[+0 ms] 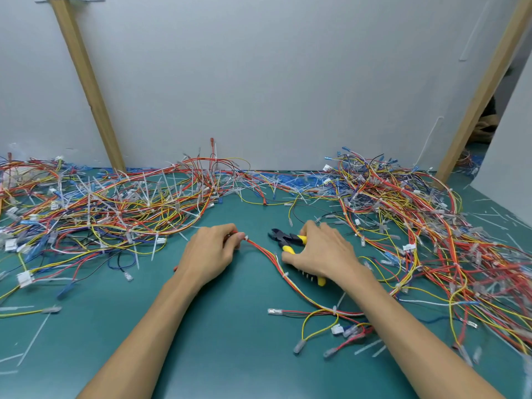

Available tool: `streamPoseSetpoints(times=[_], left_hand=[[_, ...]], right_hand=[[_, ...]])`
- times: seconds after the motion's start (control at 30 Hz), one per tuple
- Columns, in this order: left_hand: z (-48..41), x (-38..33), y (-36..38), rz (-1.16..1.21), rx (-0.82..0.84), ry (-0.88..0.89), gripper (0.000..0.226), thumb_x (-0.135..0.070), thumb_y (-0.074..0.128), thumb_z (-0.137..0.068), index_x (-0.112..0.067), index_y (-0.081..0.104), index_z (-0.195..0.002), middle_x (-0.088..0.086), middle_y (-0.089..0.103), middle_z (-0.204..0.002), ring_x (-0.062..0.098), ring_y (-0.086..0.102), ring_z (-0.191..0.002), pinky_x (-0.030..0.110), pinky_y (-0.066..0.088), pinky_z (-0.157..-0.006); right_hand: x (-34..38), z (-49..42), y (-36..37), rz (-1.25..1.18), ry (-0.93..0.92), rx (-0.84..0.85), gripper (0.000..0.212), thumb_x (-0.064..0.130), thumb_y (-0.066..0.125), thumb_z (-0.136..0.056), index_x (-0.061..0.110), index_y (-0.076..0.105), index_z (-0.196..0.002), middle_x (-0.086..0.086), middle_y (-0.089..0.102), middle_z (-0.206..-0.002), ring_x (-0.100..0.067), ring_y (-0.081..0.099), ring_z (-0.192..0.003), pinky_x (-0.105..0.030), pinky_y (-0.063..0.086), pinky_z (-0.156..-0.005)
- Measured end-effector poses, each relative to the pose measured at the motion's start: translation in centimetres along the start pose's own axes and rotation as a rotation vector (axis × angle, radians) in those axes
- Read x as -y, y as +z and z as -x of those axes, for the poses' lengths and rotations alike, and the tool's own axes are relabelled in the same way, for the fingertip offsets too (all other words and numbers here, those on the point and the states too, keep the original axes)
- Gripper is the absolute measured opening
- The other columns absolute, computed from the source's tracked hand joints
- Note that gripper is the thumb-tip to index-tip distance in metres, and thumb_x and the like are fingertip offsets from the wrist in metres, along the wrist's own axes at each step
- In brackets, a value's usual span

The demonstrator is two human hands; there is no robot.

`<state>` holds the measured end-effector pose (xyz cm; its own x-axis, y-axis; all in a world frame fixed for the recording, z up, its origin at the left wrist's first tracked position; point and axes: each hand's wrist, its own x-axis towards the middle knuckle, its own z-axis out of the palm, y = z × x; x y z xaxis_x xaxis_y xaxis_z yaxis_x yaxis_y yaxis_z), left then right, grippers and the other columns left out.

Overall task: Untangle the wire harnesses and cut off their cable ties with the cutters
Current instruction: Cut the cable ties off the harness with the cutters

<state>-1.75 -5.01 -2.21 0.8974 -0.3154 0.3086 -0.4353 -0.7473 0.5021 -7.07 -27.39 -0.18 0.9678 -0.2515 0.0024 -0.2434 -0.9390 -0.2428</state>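
Two hands meet over one red-and-yellow wire harness [267, 254], which lies on the green mat [230, 341] at near centre and runs from our left hand [211, 250] toward the near right, between a tangled pile [115, 208] on the left and a second heap [417, 226] on the right. Our left hand pinches the harness end just beside a white cable tie [246, 237]. Our right hand [319, 251] curls round the yellow handles of the diagonal cutters [283, 239], whose dark head points left toward that tie, apart from it. To cut well, we judge we should keep the bundle taut, slip one blade tip under the strap alone, and close clear of the insulation. Another tie [285, 275] waits further along. We can read no brand or writing anywhere.
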Motion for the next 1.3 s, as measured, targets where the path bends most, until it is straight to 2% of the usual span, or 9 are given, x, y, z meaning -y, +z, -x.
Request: streamPoseSetpoints(times=[0.37, 0.47, 0.57, 0.77, 0.9, 1.0, 1.1, 1.2, 1.3], left_hand=[[0.1, -0.1, 0.1, 0.011, -0.013, 0.009, 0.029, -0.039, 0.053, -0.100, -0.024, 0.062, -0.077, -0.009, 0.065, -0.064, 0.018, 0.061, -0.068, 0.038, 0.052, -0.067], [0.4, -0.4, 0.1, -0.037, -0.192, -0.014, 0.028, -0.042, 0.056, -0.096, -0.024, 0.062, -0.077, -0.009, 0.061, -0.061, 0.020, 0.058, -0.066, 0.033, 0.046, -0.059], [0.3, -0.2, -0.4, -0.049, -0.405, 0.043, 0.020, -0.034, 0.061, -0.092, -0.022, 0.063, -0.076, -0.009, 0.062, -0.069, 0.019, 0.058, -0.069, 0.039, 0.047, -0.074], [-0.1, 0.7, -1.0, -0.315, -0.604, -0.011, 0.011, -0.025, 0.056, -0.092, -0.019, 0.065, -0.092, 0.002, 0.068, -0.095, 0.029, 0.052, -0.099, 0.046, 0.029, -0.091], [0.2, 0.5, -1.6, -0.438, -0.635, -0.074, 0.020, -0.007, 0.058, -0.084, -0.016, 0.066, -0.100, 0.010, 0.060, -0.109, 0.036, 0.044, -0.114, 0.050, 0.027, -0.098], [0.3, -0.8, -2.0, -0.404, -0.587, 0.046, 0.036, 0.004, 0.056, -0.077, -0.014, 0.065, -0.107, 0.012, 0.054, -0.116, 0.037, 0.041, -0.116, 0.049, 0.032, -0.097], [0.7, -4.0, -1.2, -0.156, -0.493, 0.312, 0.025, -0.001, 0.057, -0.088, -0.012, 0.063, -0.109, 0.007, 0.058, -0.106, 0.030, 0.051, -0.103, 0.044, 0.042, -0.091], [2.5, -7.6, 1.0, 0.086, -0.185, 0.472, 0.016, -0.015, 0.057, -0.096, -0.016, 0.063, -0.110, -0.005, 0.062, -0.099, 0.017, 0.056, -0.094, 0.038, 0.046, -0.087], [3.9, -8.9, 3.4, 0.006, 0.111, 0.589, 0.027, -0.041, 0.053, -0.100, -0.024, 0.064, -0.117, -0.011, 0.066, -0.106, 0.013, 0.052, -0.104, 0.035, 0.042, -0.092]], right_hand=[[-1.3, 1.7, 0.0, -0.084, -0.236, -0.035, 0.047, 0.060, 0.055, -0.090, 0.038, 0.043, -0.131, 0.006, 0.047, -0.126, -0.019, 0.042, -0.125, -0.040, 0.041, -0.101], [-2.2, 2.6, 0.2, -0.121, -0.312, -0.027, 0.049, 0.060, 0.052, -0.092, 0.040, 0.040, -0.135, 0.009, 0.047, -0.134, -0.017, 0.042, -0.128, -0.040, 0.037, -0.107], [-3.5, 3.3, -0.2, -0.214, -0.386, -0.063, 0.039, 0.051, 0.051, -0.097, 0.039, 0.044, -0.134, 0.012, 0.052, -0.135, -0.012, 0.045, -0.129, -0.040, 0.038, -0.108], [-6.7, 4.2, -3.9, -0.509, -0.402, -0.560, 0.014, 0.017, 0.061, -0.097, 0.024, 0.071, -0.090, 0.016, 0.071, -0.087, 0.002, 0.064, -0.082, -0.024, 0.050, -0.072], [-10.2, 3.8, -5.3, -0.609, -0.259, -0.690, 0.018, 0.020, 0.058, -0.098, 0.025, 0.070, -0.085, 0.012, 0.069, -0.069, -0.008, 0.068, -0.064, -0.035, 0.057, -0.065], [-11.7, 3.2, -4.5, -0.558, -0.169, -0.693, 0.018, 0.020, 0.058, -0.097, 0.022, 0.071, -0.084, 0.008, 0.067, -0.062, -0.011, 0.066, -0.059, -0.041, 0.057, -0.064], [-12.4, 2.5, -3.7, -0.529, -0.128, -0.637, 0.018, 0.019, 0.059, -0.096, 0.021, 0.071, -0.082, 0.006, 0.066, -0.060, -0.020, 0.067, -0.058, -0.044, 0.056, -0.065], [-12.6, 2.2, -3.3, -0.515, -0.120, -0.605, 0.017, 0.021, 0.060, -0.095, 0.019, 0.072, -0.082, 0.000, 0.067, -0.060, -0.025, 0.066, -0.059, -0.041, 0.056, -0.066], [-12.5, 2.1, -3.2, -0.521, -0.117, -0.606, 0.017, 0.021, 0.060, -0.093, 0.018, 0.073, -0.082, 0.000, 0.067, -0.059, -0.024, 0.066, -0.059, -0.040, 0.055, -0.065]])
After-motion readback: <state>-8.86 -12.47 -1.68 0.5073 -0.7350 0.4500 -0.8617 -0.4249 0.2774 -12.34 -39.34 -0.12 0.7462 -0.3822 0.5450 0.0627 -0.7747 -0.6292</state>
